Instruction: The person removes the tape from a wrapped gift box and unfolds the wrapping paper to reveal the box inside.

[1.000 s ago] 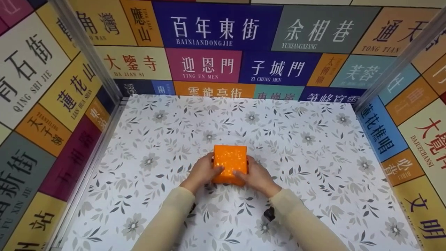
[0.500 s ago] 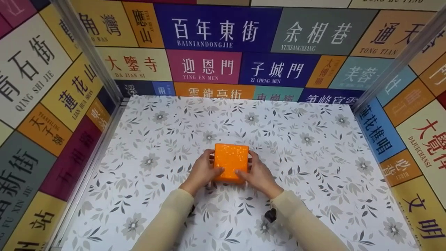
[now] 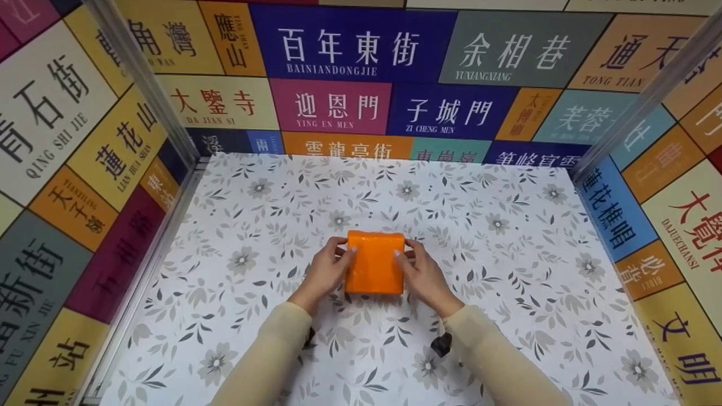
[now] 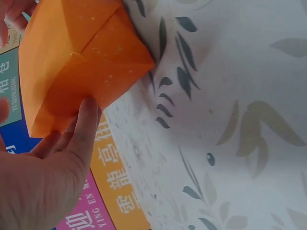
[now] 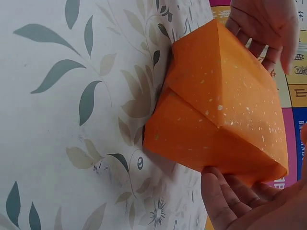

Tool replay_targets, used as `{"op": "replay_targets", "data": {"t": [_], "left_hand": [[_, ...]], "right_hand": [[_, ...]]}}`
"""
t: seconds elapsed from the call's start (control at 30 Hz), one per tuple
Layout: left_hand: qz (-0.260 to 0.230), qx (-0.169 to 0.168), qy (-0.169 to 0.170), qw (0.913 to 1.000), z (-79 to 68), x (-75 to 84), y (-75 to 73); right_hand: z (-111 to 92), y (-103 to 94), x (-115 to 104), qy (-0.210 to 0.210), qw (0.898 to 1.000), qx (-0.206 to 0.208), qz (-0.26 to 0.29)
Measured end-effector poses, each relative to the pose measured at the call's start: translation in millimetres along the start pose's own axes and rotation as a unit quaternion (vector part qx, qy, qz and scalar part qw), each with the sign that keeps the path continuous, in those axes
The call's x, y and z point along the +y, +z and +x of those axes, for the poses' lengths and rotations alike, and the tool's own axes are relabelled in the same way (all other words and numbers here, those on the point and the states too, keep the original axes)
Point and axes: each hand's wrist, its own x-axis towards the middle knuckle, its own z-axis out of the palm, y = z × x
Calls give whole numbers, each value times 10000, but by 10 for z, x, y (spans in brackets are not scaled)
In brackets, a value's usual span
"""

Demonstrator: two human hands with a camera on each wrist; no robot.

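Note:
A box wrapped in orange paper (image 3: 375,265) stands at the middle of the tabletop, one broad face toward the head camera. Gold flecks and a folded flap show on its ends in both wrist views. My left hand (image 3: 327,273) holds its left side, thumb at the face's upper left edge and fingers along the end. Opposite it, my right hand (image 3: 427,276) holds the right side in the same way. In the right wrist view, the lower edge of the box comes right down to the patterned surface.
The table (image 3: 271,214) has a white cover printed with grey flowers and leaves. Coloured panels with lettering (image 3: 333,107) wall off the back and both sides. A small dark object (image 3: 441,344) shows beneath the right sleeve.
Both thumbs have slid from the near part of the box up toward its outer sides. The box has tilted, its facing side now appearing plainer and taller. The arms have barely moved.

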Motion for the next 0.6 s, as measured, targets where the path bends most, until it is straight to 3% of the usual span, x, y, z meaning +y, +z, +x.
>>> {"op": "replay_targets", "data": {"t": [0.23, 0.6], "left_hand": [[-86, 534, 269, 9982, 19, 62, -25], [-79, 646, 319, 9974, 24, 89, -37]], "right_hand": [[1, -26, -53, -297, 9982, 460, 243], [-6, -33, -71, -459, 9972, 421, 406]]}}
